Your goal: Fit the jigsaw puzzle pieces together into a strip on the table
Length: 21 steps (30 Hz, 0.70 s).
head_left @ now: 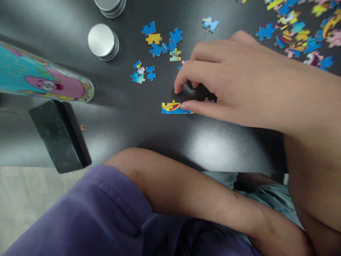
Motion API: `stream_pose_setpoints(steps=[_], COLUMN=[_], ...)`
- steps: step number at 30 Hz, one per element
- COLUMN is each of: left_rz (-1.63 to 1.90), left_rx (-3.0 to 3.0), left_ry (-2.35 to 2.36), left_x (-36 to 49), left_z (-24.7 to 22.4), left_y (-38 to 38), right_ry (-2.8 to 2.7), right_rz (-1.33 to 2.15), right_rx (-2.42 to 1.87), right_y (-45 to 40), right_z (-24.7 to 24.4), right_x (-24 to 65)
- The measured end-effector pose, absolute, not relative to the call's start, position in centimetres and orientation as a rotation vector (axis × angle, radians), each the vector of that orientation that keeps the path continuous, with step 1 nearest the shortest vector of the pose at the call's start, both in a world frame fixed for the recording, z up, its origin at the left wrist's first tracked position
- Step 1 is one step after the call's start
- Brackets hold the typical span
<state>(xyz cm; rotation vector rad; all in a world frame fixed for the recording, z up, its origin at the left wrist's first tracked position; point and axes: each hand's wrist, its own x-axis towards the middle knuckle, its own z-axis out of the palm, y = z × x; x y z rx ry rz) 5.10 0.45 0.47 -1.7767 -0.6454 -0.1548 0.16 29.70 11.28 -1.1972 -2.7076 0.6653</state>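
a home: puzzle pieces (162,42) on dark table (128,121)

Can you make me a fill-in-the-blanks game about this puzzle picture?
1. The right hand presses joined puzzle pieces on a table that is ____ in colour.
2. The tube lying at the left shows a ____ cartoon starfish.
3. The number of round silver lids in view is ____.

Missing words: black; pink; two

The right hand (223,80) lies palm down, fingers curled, thumb stretched flat. The left forearm (186,192) crosses below; its hand is hidden.
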Motion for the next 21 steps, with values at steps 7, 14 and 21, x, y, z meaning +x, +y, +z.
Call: stream_pose_setpoints(steps=[7, 14, 21], left_rz=[-0.095, -0.043, -0.116], left_rx=[-1.815, -1.849, -1.917], left_ry=[-0.638, -0.624, -0.528], left_x=[0.9, 0.5, 6.9], left_z=[1.8, 1.1, -1.9], left_y=[-1.4, -1.8, -4.0], right_ry=[-2.757, -2.773, -2.710], right_rz=[0.614, 0.606, 0.594], right_rx=[-1.186, -1.220, -1.091], right_y=[29.7, 29.7, 29.9], right_z=[11.3, 11.5, 10.5], right_x=[0.0, -0.1, 0.9])
